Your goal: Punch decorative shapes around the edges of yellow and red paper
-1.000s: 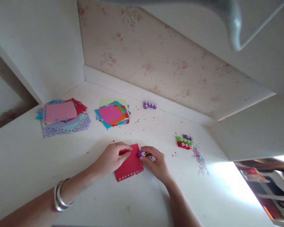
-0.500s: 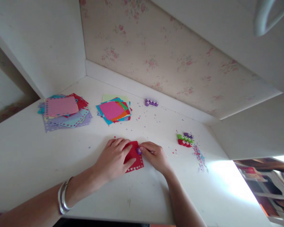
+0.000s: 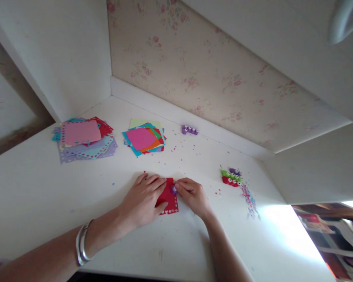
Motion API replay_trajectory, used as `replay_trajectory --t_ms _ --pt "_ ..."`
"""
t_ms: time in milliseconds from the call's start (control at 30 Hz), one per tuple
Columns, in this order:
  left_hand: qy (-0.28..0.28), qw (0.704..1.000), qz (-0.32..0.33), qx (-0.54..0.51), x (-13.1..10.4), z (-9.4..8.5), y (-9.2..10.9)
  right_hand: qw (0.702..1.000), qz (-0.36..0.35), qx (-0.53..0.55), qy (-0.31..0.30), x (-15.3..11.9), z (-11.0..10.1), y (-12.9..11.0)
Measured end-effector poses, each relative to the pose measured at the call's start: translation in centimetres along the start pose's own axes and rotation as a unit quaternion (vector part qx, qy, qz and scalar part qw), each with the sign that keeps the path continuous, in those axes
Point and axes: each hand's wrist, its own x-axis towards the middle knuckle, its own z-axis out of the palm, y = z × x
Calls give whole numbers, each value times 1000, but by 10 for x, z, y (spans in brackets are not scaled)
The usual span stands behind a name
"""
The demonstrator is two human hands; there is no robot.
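Note:
A red sheet of paper (image 3: pixel 167 201) lies on the white desk, with a row of small punched holes along its near and right edges. My left hand (image 3: pixel 145 196) rests flat on its left side, fingers stretched out and thumb apart, covering much of it. At the right edge of the sheet, my right hand (image 3: pixel 194 195) pinches a small purple craft punch (image 3: pixel 173 189) between thumb and fingers. The punch sits on the paper's edge and is partly hidden by the fingertips.
Punched-edge papers (image 3: pixel 80 133) are piled at the far left, beside a stack of plain coloured sheets (image 3: pixel 141 139). Several purple punches (image 3: pixel 190 129) stand by the wall. Red, green and purple punches (image 3: pixel 231 178) sit to the right, near a heap of confetti (image 3: pixel 249 199).
The view has shifted slightly. My left hand's fingers have drawn a little closer together on the red paper. My right hand keeps the punch at nearly the same spot on the edge.

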Motion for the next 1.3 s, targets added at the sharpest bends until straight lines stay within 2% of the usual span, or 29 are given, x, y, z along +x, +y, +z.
replay_trajectory --t_ms 367,533,933,1300 --pt "2 1000 -3 1 1 -1 1 1000 -7 -16 -3 0 3 -5" --pt "3 1000 -4 5 1 -1 2 1000 10 -22 -1 1 5 -7" --pt "20 999 11 26 1 -1 3 996 14 -87 -12 5 5 -11" --pt "17 998 26 48 2 -7 5 994 53 -89 21 1 5 -23"
